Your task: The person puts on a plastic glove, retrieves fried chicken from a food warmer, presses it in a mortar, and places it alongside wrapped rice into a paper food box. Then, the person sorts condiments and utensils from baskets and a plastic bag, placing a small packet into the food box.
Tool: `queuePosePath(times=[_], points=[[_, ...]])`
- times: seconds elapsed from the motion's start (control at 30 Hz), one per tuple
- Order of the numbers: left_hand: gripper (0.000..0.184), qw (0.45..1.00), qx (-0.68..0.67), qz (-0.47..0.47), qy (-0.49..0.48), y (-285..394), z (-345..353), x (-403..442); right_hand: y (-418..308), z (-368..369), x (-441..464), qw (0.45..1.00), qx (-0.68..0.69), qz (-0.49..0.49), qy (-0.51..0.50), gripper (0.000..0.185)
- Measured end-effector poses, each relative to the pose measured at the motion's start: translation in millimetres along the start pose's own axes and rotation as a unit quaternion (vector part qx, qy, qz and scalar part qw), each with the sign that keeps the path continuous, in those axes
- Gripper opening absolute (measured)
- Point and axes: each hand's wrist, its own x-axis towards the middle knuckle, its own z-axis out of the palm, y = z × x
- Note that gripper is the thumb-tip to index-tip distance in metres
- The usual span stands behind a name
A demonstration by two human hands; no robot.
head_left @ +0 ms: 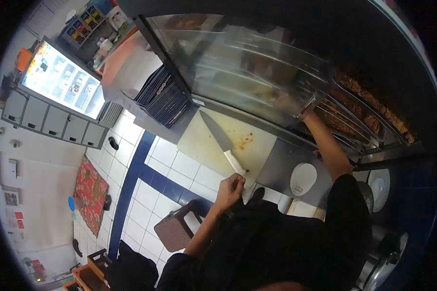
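My left hand (pixel 230 190) is closed, its fingers curled together just off the near edge of a pale cutting board (pixel 194 145). Whether anything small is in it, I cannot tell. On the board lies a large knife (pixel 218 133) with a white handle, whose butt end points towards that hand. Reaching forward, my right arm goes into a glass-fronted display case (pixel 218 87). My right hand (pixel 289 103) shows only dimly behind the glass, and its fingers are not clear. Beside it, trays of brown food (pixel 369 104) stand on wire racks.
Brown crumbs (pixel 246 141) dot the board. A white kitchen scale (pixel 303 179) rests on the steel counter (pixel 280 162). Stacked dark trays (pixel 162 97) stand left of the board. Below is a brown stool (pixel 174 232) on the tiled floor. A large metal pot (pixel 383 257) is at lower right.
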Motion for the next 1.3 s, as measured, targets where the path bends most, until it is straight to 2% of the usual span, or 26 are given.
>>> queuePosePath(times=[0.2, 0.3, 0.4, 0.5, 0.6, 0.8, 1.0, 1.3], points=[[0.019, 0.999, -0.02, 0.033, 0.005, -18.9, -3.0, 1.7, 6.5, -2.3, -3.5, 1.0, -0.001, 0.014, 0.01, 0.035], [0.018, 1.0, 0.021, 0.015, -0.013, -12.9, -3.9, -4.1, 8.9, -3.7, -5.2, 1.0, -0.001, 0.016, 0.013, 0.035], [0.016, 0.998, 0.016, 0.059, -0.009, -18.8, 2.7, -7.4, 10.2, -5.4, -8.3, 1.0, 0.0, 0.022, 0.016, 0.035], [0.016, 0.998, 0.038, 0.036, -0.033, -14.0, 3.8, -10.6, 13.5, -7.8, -11.0, 1.0, -0.001, 0.024, 0.017, 0.035], [0.016, 0.998, 0.017, 0.062, -0.014, -23.6, 8.1, -13.2, 17.7, -9.4, -12.5, 1.0, 0.003, 0.025, 0.018, 0.035], [0.015, 0.997, 0.072, 0.008, -0.014, -6.4, -2.3, -23.9, 21.2, -7.3, -12.5, 0.999, 0.008, 0.028, 0.017, 0.035], [0.021, 0.999, 0.045, 0.021, -0.002, -10.6, 1.9, -24.3, 22.7, -5.9, -15.4, 0.999, 0.008, 0.028, 0.015, 0.035], [0.016, 0.997, 0.058, 0.032, -0.034, -2.3, 8.2, -10.9, 21.4, -3.2, -26.4, 0.999, -0.002, 0.034, 0.017, 0.035]])
